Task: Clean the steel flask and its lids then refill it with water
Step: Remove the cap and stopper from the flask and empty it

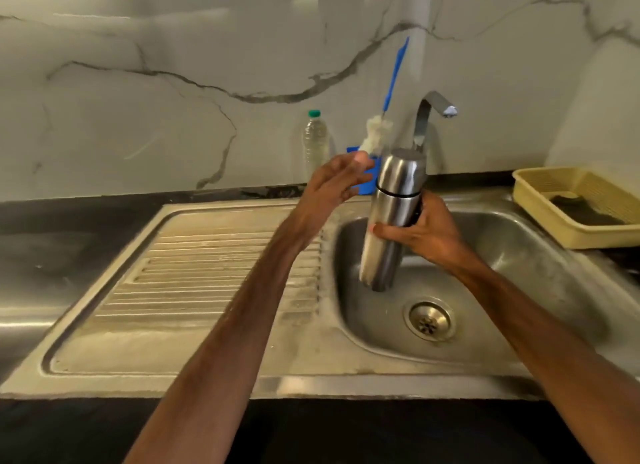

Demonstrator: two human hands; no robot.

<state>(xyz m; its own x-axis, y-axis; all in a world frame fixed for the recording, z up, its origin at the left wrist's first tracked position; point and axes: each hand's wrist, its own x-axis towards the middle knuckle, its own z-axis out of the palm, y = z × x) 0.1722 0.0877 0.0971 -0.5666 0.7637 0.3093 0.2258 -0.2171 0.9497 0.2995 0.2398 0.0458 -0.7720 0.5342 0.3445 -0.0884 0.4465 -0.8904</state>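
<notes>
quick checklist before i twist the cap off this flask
1. Flask held firmly: ok, right hand wraps its middle.
2. Flask over the sink: ok, it hangs above the basin, so spills land there.
3. Left hand on the cap: not ok, it is open beside the cap with no grip.
4. Tap off: ok, no water seen running.
5. Brush ready: ok, it stands in the blue holder behind the flask.
6. Flask contents: cannot tell, the cap is on.
</notes>
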